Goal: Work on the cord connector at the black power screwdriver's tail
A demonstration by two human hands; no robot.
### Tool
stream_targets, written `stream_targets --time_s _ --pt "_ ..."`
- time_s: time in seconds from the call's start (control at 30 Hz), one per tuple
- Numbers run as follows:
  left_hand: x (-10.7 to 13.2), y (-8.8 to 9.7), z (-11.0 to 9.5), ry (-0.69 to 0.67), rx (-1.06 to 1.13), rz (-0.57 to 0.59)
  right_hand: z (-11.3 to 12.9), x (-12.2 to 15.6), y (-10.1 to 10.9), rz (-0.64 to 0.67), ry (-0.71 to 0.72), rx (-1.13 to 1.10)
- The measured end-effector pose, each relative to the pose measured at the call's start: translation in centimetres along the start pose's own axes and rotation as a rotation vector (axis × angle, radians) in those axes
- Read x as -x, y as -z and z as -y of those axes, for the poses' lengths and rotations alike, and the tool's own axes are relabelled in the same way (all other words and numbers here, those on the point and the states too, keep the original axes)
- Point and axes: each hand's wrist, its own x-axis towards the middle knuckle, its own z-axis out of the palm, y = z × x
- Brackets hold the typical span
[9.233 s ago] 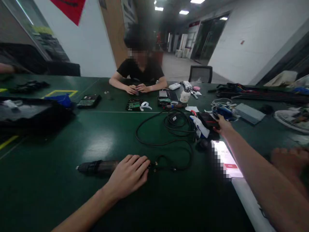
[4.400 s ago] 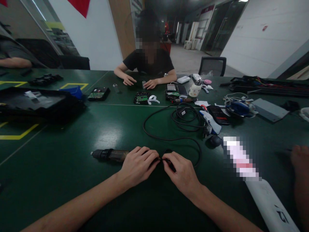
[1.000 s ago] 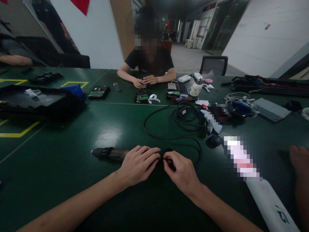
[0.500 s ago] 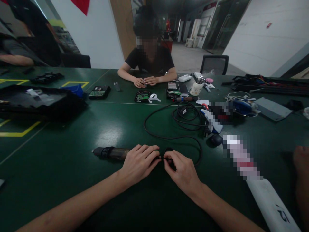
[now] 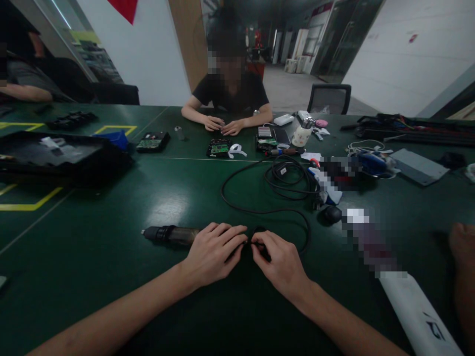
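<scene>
An electric screwdriver with a dark, see-through body lies on the green table, its tip pointing left. My left hand is wrapped over its rear part, thumb and fingers closing at the right end. Close by on the right, my right hand is closed in a pinch at the end of a black cable, facing the fingertips of my left hand. The small part between those fingertips is mostly hidden. Behind both hands the cable loops out to a coil.
Across the table a person in a dark shirt has both hands on the tabletop near a circuit board. A black tray stands at left. A patterned bottle and a white long object are on the right.
My fingertips have shifted slightly at the driver's rear end; both hands otherwise stay in place. The person opposite has moved their hands a little apart.
</scene>
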Motion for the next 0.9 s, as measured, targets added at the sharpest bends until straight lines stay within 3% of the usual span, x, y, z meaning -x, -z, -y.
stream_targets --time_s 0.77,0.9 --pt "-0.13 0.06 0.08 -0.018 -0.001 -0.021 0.41 -0.15 0.40 0.010 0.013 0.045" --pt "-0.20 -0.14 0.13 0.034 -0.010 -0.031 0.31 -0.10 0.19 -0.004 0.010 0.044"
